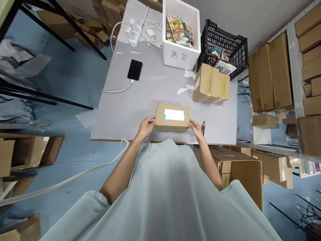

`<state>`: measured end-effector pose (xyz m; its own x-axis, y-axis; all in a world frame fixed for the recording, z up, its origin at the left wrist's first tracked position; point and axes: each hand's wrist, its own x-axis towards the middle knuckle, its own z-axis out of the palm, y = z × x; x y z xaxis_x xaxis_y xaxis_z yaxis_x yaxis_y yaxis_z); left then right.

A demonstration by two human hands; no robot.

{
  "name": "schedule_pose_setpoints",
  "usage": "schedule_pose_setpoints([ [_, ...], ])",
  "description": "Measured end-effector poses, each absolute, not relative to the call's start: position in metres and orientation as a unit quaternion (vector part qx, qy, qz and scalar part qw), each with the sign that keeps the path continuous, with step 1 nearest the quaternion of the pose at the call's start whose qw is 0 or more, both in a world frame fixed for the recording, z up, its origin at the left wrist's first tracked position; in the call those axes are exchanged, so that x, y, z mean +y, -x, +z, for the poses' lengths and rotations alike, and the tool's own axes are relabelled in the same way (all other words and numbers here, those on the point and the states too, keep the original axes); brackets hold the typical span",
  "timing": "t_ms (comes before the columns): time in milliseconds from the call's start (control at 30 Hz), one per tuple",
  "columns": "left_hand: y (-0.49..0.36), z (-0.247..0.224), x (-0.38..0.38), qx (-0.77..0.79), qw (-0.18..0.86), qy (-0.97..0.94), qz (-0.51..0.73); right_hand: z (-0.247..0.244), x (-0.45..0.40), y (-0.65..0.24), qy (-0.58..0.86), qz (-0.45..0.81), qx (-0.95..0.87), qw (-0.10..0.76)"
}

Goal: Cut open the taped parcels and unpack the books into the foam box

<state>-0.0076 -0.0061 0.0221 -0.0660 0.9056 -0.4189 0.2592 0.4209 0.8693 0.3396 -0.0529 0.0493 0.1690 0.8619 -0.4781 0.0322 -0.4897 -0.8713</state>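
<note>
A closed cardboard box (160, 117) with a white label on top lies near the front edge of the grey table (163, 80). My left hand (146, 127) grips its left end, thumb and fingers at the corner. At the opposite end, my right hand (197, 130) has its fingertips against the box's right side. Between them the two hands hold the box. A red and black utility knife (203, 128) lies just right of my right hand.
Behind stand a taped carton (213, 83), a white foam bin (182, 57) with books and a black crate (225, 40). A phone (134, 70) on a cable and a power strip (135, 34) lie at left. An open carton (240, 164) stands below the table's right front; shelves (294, 67) hold boxes.
</note>
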Motion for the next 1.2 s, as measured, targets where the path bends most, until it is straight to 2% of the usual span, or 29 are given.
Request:
schedule_pose_setpoints([
  [167, 0.003, 0.018, -0.019, 0.688, 0.545, -0.386, 0.284, 0.045, -0.064, -0.332, 0.7, 0.568, -0.279, 0.33],
  [367, -0.002, 0.014, -0.039, 0.712, 0.55, -0.354, 0.254, 0.035, -0.091, -0.318, 0.722, 0.563, -0.251, 0.313],
  [567, -0.006, 0.025, -0.036, 0.702, 0.556, -0.364, 0.256, 0.039, -0.088, -0.312, 0.723, 0.547, -0.261, 0.332],
  [867, -0.006, 0.055, -0.007, 0.658, 0.524, -0.4, 0.364, 0.084, -0.055, -0.333, 0.664, 0.514, -0.346, 0.418],
  [1200, -0.016, 0.059, 0.001, 0.69, 0.497, -0.43, 0.304, 0.072, -0.044, -0.309, 0.673, 0.517, -0.382, 0.365],
])
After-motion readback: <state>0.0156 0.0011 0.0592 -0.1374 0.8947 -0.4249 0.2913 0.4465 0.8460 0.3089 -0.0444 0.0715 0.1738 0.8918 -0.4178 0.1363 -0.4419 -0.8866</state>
